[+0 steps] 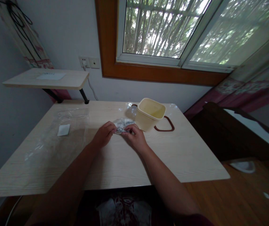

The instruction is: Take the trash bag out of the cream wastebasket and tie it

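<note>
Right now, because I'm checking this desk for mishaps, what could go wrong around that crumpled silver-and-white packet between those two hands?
The crumpled silver-and-white packet is pinched between the left hand and right hand, so pulling apart might tear it. The cream plastic tub stands close beside the right hand; a careless knock could tip it, and its dark red handle, lying on the tabletop, might snag fingers.
</note>
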A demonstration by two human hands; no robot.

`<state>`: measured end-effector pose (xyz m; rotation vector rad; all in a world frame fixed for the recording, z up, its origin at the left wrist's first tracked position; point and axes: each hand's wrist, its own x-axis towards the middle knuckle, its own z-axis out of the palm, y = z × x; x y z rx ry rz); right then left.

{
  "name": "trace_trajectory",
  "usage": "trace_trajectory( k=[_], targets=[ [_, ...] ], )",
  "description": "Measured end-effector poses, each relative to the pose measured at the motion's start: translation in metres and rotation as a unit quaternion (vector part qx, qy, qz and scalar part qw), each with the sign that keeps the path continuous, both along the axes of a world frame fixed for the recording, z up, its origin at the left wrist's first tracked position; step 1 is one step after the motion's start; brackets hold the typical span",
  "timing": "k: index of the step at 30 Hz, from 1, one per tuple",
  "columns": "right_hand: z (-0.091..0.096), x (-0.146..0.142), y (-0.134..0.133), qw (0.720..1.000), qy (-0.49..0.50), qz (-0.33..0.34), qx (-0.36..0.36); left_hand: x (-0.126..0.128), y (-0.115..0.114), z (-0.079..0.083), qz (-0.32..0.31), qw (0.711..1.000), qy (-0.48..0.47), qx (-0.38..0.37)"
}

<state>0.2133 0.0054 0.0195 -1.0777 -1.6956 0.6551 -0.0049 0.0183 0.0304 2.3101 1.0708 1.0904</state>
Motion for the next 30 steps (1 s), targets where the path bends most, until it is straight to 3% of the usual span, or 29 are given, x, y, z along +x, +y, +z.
trace_trajectory(
  k=[17,24,30],
  targets=[
    [0.005,0.003,0.002,1.0,0.02,-0.006,0.016,-0.006,0.006,0.009,0.013,0.984,-0.166,-0.062],
    [0.004,0.006,0.0,1.0,0.001,-0.017,0.024,-0.003,0.003,-0.004,0.001,0.945,-0.285,-0.157],
    [0.006,0.005,-0.002,0.999,0.008,0.013,0.041,0.002,0.003,-0.003,0.01,0.985,-0.163,-0.062]
  ],
)
